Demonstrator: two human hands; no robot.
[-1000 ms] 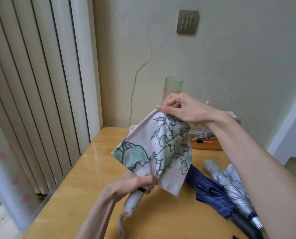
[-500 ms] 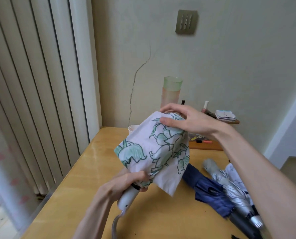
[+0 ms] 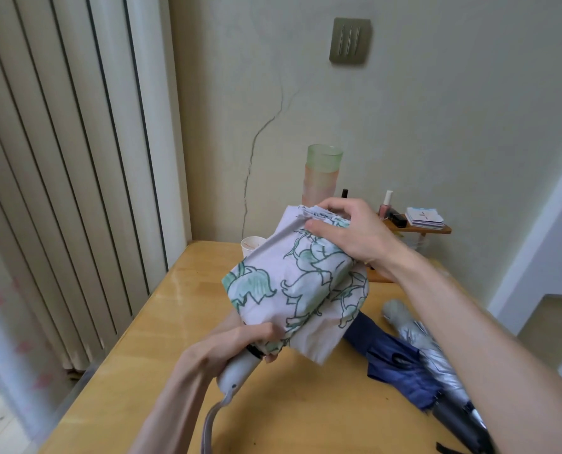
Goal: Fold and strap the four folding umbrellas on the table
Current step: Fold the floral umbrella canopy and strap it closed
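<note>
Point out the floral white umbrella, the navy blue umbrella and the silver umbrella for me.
white-and-green floral fabric folding umbrella [image 3: 292,290]: head view, on its wrapped canopy.
navy blue fabric folding umbrella [image 3: 404,381]: head view, on its loose canopy folds.
silver fabric folding umbrella [image 3: 417,342]: head view, on its pleated canopy.

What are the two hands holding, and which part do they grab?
Both hold the floral umbrella. The left hand grips where the fabric meets the white handle; the right hand holds the folded fabric at the top end.

Soft daylight is admitted from the left, where the blinds [image 3: 60,165] are bowed by lens distortion. A pale glare is cast on the table [image 3: 183,286]; the lower right is blurred.
</note>
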